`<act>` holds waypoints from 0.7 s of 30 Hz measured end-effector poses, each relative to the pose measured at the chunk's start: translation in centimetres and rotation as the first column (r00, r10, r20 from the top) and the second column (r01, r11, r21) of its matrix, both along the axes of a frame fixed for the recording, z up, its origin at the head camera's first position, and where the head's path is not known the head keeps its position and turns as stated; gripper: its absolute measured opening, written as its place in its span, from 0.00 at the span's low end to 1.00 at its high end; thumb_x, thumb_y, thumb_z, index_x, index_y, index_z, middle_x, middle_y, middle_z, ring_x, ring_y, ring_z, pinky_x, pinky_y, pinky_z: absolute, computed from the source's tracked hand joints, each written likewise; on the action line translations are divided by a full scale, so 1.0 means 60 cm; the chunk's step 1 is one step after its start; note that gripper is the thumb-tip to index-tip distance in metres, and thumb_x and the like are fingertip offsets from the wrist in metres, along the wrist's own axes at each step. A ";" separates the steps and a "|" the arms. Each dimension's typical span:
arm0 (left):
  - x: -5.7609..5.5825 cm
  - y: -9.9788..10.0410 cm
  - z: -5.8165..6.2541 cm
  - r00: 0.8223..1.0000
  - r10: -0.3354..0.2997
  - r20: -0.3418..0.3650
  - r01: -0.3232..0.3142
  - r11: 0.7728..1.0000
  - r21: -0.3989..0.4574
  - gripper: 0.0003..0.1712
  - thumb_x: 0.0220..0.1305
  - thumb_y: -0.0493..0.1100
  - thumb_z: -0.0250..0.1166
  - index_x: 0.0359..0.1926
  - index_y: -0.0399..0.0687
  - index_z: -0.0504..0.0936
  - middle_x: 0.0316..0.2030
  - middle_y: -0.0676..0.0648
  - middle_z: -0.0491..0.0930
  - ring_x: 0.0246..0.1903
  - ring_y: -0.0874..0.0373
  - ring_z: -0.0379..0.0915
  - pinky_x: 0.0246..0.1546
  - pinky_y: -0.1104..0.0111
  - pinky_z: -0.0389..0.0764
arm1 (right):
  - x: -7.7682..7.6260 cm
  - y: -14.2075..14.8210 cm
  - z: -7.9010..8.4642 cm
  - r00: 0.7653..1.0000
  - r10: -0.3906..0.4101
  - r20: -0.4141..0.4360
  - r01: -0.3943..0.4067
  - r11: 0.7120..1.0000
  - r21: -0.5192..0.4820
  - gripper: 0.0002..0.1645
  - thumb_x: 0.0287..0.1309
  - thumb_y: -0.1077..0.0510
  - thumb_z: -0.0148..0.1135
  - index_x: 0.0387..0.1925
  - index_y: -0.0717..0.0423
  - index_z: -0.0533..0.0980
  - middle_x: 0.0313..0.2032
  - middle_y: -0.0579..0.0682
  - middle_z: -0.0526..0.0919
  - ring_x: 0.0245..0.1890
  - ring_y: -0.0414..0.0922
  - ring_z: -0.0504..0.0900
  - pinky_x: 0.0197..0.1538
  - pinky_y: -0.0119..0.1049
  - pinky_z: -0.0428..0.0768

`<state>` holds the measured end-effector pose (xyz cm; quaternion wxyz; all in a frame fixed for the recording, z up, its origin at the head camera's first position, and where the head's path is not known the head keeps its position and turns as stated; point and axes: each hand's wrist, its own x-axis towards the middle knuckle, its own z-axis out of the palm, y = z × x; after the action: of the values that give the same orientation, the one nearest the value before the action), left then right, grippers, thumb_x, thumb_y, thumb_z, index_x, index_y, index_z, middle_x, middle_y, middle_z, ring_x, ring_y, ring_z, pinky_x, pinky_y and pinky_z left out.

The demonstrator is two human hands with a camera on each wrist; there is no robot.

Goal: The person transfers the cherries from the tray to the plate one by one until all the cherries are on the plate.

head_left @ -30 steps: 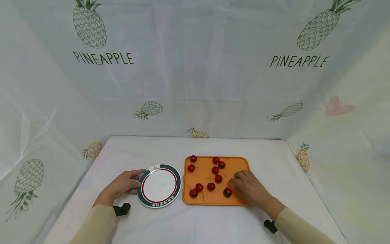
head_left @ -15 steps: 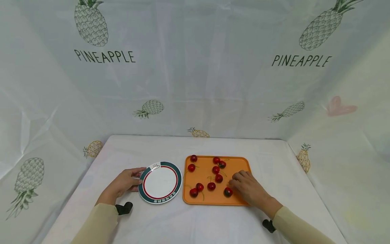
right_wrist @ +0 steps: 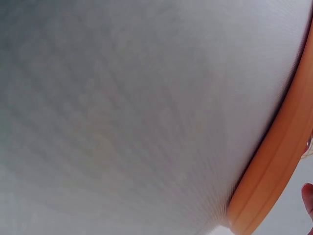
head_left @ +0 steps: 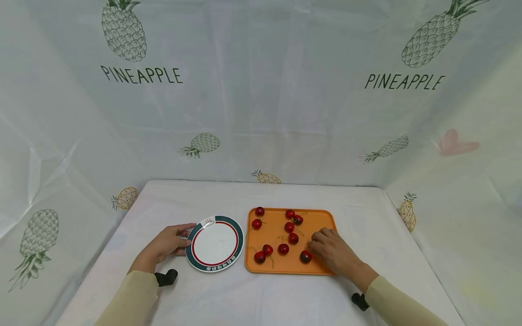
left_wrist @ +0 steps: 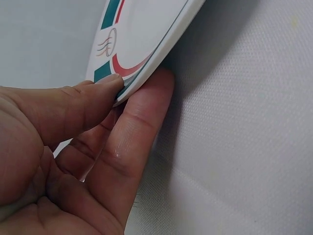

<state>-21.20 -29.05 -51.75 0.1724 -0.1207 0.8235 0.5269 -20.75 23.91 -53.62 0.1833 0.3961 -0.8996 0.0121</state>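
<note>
A round white plate with a green and red rim is pinched at its left edge by my left hand. In the left wrist view the thumb lies on the rim and a finger is beneath it. Right of the plate lies an orange tray with several red cherries, some with stems. My right hand is over the tray's right side, fingers bent down beside a dark red cherry. What its fingertips touch is hidden; the right wrist view shows just one fingertip.
A white cloth covers the table. Behind and beside it hangs a pale curtain printed with pineapples. The tray's orange wall fills the right edge of the right wrist view. Black wrist mounts stick out below both hands.
The plate and left hand moved slightly away from the person during the first half second, then stayed still. The right hand holds its place over the tray, and the cherries lie as before.
</note>
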 end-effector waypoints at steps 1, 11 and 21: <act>0.000 0.000 0.000 1.000 0.000 0.000 0.000 1.000 0.002 0.36 0.67 0.28 0.68 0.75 0.45 0.73 0.57 0.35 0.72 0.37 0.52 0.80 0.37 0.64 0.89 | 0.000 0.000 0.001 1.000 -0.001 0.001 0.001 1.000 0.001 0.11 0.62 0.54 0.74 0.46 0.44 0.87 0.44 0.42 0.80 0.47 0.44 0.73 0.50 0.41 0.78; 0.000 0.000 0.000 1.000 0.009 0.007 -0.009 1.000 0.006 0.37 0.67 0.28 0.68 0.76 0.45 0.72 0.57 0.36 0.73 0.36 0.53 0.80 0.37 0.64 0.89 | 0.000 -0.002 -0.001 1.000 -0.008 -0.008 0.008 1.000 0.027 0.11 0.61 0.59 0.75 0.44 0.43 0.86 0.44 0.42 0.81 0.47 0.44 0.74 0.49 0.40 0.78; 0.002 0.003 0.000 1.000 0.017 -0.025 -0.017 1.000 -0.009 0.36 0.68 0.27 0.67 0.75 0.44 0.73 0.57 0.35 0.73 0.36 0.53 0.79 0.36 0.64 0.90 | 0.000 0.008 0.000 0.999 -0.043 0.011 0.044 0.997 -0.070 0.04 0.63 0.53 0.74 0.38 0.43 0.85 0.37 0.39 0.77 0.41 0.40 0.70 0.45 0.36 0.76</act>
<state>-21.07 -28.84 -51.77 0.1572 -0.1221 0.8270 0.5259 -20.75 24.41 -53.60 0.1928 0.3699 -0.9079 0.0416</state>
